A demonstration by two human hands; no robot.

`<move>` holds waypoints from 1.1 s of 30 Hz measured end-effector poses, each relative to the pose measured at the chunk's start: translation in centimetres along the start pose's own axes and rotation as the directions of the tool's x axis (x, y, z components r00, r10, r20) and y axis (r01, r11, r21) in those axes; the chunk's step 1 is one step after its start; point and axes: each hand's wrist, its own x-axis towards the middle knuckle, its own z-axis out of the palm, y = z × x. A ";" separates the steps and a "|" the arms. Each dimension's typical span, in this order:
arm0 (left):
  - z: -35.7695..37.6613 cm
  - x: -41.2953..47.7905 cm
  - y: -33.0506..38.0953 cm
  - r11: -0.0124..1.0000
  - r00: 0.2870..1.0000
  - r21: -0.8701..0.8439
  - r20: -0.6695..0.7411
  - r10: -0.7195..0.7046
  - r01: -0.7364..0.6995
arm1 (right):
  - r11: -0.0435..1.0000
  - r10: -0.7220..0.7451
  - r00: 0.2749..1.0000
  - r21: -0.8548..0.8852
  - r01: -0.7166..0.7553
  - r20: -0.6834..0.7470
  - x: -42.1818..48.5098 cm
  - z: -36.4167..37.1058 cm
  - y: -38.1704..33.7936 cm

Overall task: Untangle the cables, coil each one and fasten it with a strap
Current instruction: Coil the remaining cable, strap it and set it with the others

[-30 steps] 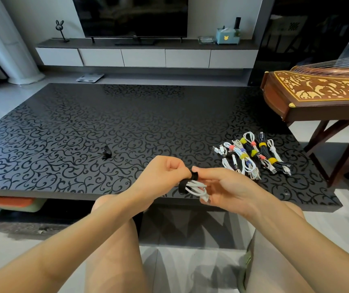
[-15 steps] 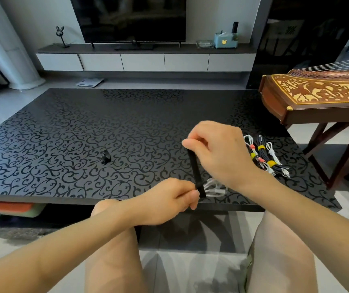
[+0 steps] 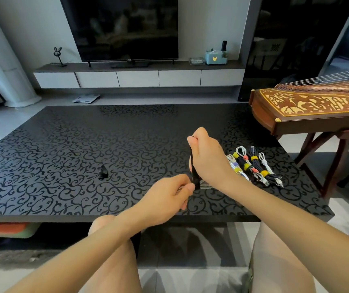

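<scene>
The dark patterned counter (image 3: 63, 166) carries most of the finished work. At its right side lies a row of coiled cables (image 3: 254, 166), white and black, each already bound with a yellow, pink or purple band. No loose tangle shows anywhere on it, so the task looks close to its end.

Above the near edge, the right grip (image 3: 207, 157) is clenched round the upper end of a black strap (image 3: 194, 170) and holds it up taut. The left grip (image 3: 165, 197) pinches the strap's lower end. Just under the right wrist a white cable (image 3: 206, 184) peeks out, seemingly coiled, though most of it is hidden. This strap has yet to be wrapped and closed around it.

Well to the left lies a small black piece (image 3: 103, 171), possibly one more strap; it is too small to tell.
</scene>
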 end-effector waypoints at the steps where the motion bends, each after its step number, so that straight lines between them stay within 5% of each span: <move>1: -0.2 0.0 0.0 0.995 0.998 0.094 -0.063 0.021 -0.015 | 0.999 0.048 0.999 0.010 -0.048 -0.001 0.2 0.0 0.2; 6: -0.5 -0.1 0.6 0.930 0.915 0.339 -0.311 0.256 -0.145 | 0.967 0.255 0.967 0.014 -0.255 -0.014 1.3 -0.3 0.3; 9: -0.9 0.0 1.1 0.800 0.905 0.554 -0.181 0.385 -0.229 | 0.955 0.295 0.955 -0.017 -0.295 0.013 1.9 -0.5 0.3; 13: -1.7 1.2 1.9 0.672 0.967 0.725 -0.032 0.253 -0.152 | 0.937 0.349 0.934 -0.061 -0.345 0.081 2.4 -0.5 0.0; 19: -2.3 1.5 3.0 0.851 0.950 0.507 -0.176 0.257 -0.136 | 0.908 0.419 0.901 -0.046 -0.416 0.115 3.2 -1.1 -0.5; 28: -2.0 2.7 2.5 0.710 0.958 0.649 0.120 0.260 -0.274 | 0.850 0.492 0.839 0.081 -0.521 0.231 2.8 -1.6 0.1; 33: -2.1 2.8 1.3 0.834 0.894 0.363 -0.006 0.447 -0.415 | 0.826 0.539 0.805 0.034 -0.563 0.248 3.3 -1.6 0.8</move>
